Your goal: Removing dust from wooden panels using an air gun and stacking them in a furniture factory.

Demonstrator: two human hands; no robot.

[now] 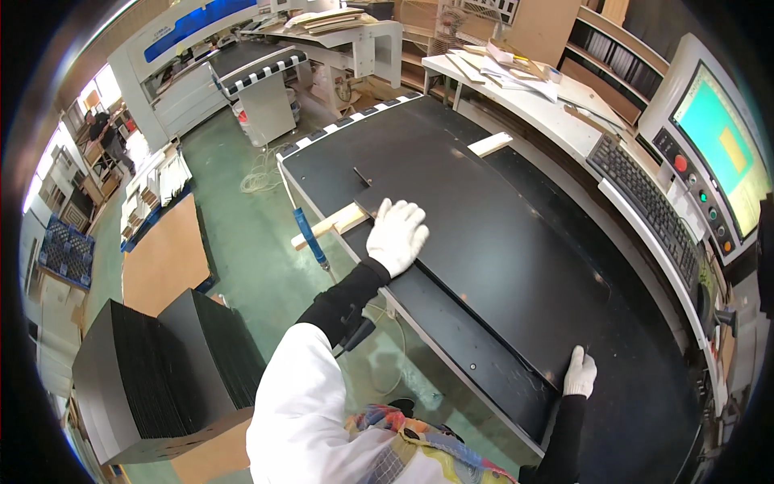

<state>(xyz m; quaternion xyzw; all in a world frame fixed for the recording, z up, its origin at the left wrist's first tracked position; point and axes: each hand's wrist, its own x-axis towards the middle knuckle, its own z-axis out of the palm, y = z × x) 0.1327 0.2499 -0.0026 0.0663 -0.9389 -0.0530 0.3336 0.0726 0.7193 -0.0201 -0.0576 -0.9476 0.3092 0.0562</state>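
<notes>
A large black panel (484, 250) lies on a dark worktable (451, 323), its long near edge running diagonally toward me. My left hand (397, 238), in a white glove, lies on the panel near its left corner with the fingers stretched out. At the right end, my right hand (580, 373), also gloved in white, closes on the panel's edge, its fingers partly hidden. Pale wooden strips show at two sides of the panel: one strip (343, 219) beside my left hand, another strip (489, 144) at the far side. A blue handheld tool (310, 236) hangs at the table's left edge.
To the right stand a keyboard (645, 211) on a shelf and a control screen (723, 133) with buttons. Stacked black panels (145, 379) stand on the floor at left. Behind are a white bench (524, 113) with scraps and a large machine (185, 48). A person (109, 139) stands far left.
</notes>
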